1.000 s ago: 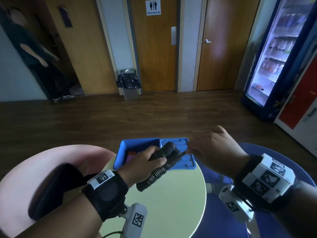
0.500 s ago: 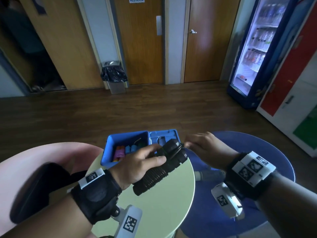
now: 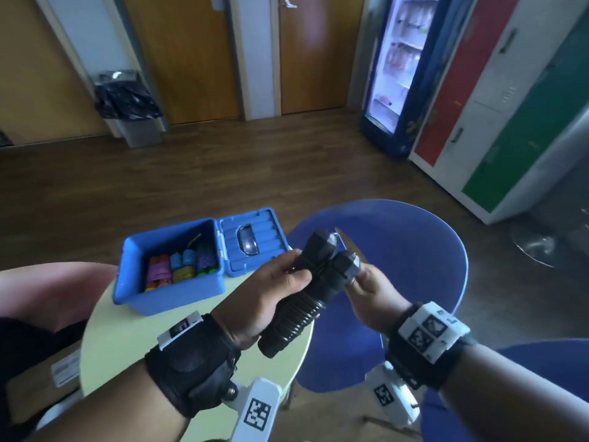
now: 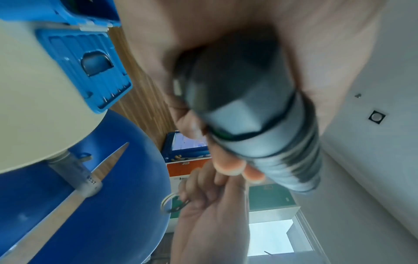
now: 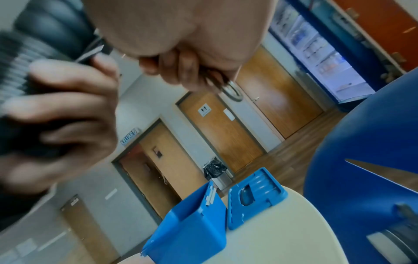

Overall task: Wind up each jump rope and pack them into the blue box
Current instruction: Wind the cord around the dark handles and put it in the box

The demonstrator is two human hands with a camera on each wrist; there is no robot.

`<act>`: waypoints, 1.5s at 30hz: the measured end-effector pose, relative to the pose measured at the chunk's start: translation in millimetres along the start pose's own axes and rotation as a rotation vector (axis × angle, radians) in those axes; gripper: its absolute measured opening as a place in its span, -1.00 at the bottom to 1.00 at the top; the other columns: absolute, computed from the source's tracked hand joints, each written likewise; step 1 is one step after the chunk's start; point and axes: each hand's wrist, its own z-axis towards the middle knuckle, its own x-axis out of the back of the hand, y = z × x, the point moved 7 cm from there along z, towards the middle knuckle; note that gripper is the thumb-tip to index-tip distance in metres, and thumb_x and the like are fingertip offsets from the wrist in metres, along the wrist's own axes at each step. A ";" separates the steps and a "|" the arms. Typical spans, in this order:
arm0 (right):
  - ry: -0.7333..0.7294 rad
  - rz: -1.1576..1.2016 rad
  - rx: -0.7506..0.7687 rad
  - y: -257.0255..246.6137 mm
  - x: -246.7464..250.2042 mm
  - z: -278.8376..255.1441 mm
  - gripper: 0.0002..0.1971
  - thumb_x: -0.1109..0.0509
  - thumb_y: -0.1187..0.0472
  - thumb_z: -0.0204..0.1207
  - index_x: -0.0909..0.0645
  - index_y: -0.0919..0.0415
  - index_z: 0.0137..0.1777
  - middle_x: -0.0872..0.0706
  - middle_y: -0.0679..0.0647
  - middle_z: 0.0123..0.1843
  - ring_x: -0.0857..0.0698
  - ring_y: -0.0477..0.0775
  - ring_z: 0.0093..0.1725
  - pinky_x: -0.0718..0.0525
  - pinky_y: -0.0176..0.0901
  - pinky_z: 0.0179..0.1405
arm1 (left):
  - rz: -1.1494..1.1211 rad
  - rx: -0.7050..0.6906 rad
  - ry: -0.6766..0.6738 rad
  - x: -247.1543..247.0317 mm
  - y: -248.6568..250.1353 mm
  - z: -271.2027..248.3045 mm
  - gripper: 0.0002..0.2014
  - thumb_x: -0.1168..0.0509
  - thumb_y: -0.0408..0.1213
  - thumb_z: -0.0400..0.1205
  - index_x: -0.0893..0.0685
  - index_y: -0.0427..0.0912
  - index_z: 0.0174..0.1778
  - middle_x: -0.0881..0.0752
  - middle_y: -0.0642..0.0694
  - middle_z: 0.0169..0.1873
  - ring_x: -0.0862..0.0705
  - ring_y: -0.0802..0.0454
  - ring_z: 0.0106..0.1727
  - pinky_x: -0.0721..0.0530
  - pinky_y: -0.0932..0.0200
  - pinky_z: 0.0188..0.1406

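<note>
Two black jump rope handles lie side by side, gripped by my left hand above the table's right edge. A thin dark cord is wound round their upper ends. My right hand sits just right of the handle tops, palm up, fingers curled on a loop of the cord, also seen as a cord loop in the right wrist view. The blue box stands open on the table, left of the hands, with several wound coloured ropes inside. Its lid lies flat to the right.
The box sits on a small round pale table. A blue chair is under the right hand, and a pink seat is at the left. A drinks fridge, coloured lockers and a bin stand on the wooden floor.
Both hands have drawn back from over the box lid toward me and to the right. The right hand turned palm up beside the handle tops. The head view tilted down.
</note>
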 end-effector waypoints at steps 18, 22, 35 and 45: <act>-0.180 -0.455 0.061 -64.3 -42.6 22.0 -0.02 -0.16 -0.80 -0.06 -0.25 -0.09 0.19 -0.69 -0.16 -0.10 -0.72 0.01 -0.11 -0.50 -0.04 -0.19 | -0.280 0.079 0.368 41.4 14.7 17.0 -0.57 -0.18 0.05 0.67 -0.68 -0.30 0.03 -0.67 -0.24 -0.39 -0.53 -0.08 -0.62 -0.48 0.23 -0.66; -0.184 -0.506 0.122 -87.5 -74.1 41.4 -0.05 -0.25 -0.72 0.13 -0.33 -0.03 0.32 -0.74 -0.11 0.00 -0.74 0.07 -0.05 -0.61 -0.01 -0.15 | -0.351 0.079 0.518 75.8 22.8 -8.9 -0.59 -0.16 0.09 0.71 -0.66 -0.22 -0.07 -0.65 -0.18 -0.34 -0.54 -0.05 -0.63 -0.35 0.27 -0.70; -0.298 -0.444 0.276 -159.0 -131.0 63.6 -0.24 -0.24 -0.60 0.28 -0.41 -0.12 0.34 -0.58 -0.20 -0.24 -0.67 -0.02 -0.20 -0.47 -0.12 -0.29 | -0.397 -0.133 0.876 131.4 62.6 -75.2 -0.62 -0.18 -0.04 0.75 -0.72 -0.24 -0.17 -0.69 -0.09 -0.50 -0.67 0.05 -0.53 -0.61 0.30 -0.60; -0.262 -0.233 0.311 -156.4 -124.5 65.9 -0.43 -0.16 -0.57 0.37 -0.37 -0.02 -0.22 -0.39 -0.09 -0.44 -0.42 0.01 -0.41 -0.30 -0.21 -0.49 | -0.449 -0.132 0.874 132.1 75.1 -64.7 -0.65 -0.16 -0.03 0.76 -0.67 -0.25 -0.07 -0.73 -0.14 -0.44 -0.77 -0.07 -0.29 -0.66 0.08 -0.21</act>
